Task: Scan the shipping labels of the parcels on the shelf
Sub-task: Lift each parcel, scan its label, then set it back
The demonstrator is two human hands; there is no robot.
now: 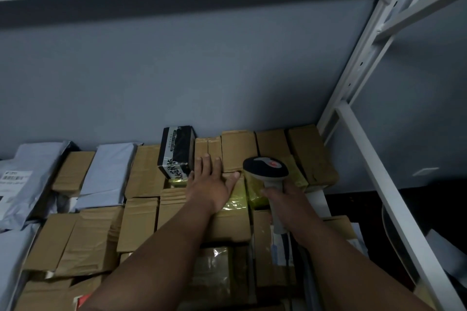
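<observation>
Right hand point(285, 197) gripping scanner point(265, 171), left hand point(212, 184) flat on parcel point(235, 149)

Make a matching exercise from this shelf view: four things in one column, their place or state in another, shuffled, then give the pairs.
Things:
1. barcode scanner
2. left hand
3. black printed box
4. grey poly mailer with a label

States:
A. far left of the shelf
B. flat on a cardboard box
C. gripped by the right hand
D. on top of the cardboard boxes, near the back wall

Pairs: 1-C, 2-B, 3-D, 4-A

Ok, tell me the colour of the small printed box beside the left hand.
Black with white panels, on the small printed box; head view.
</observation>
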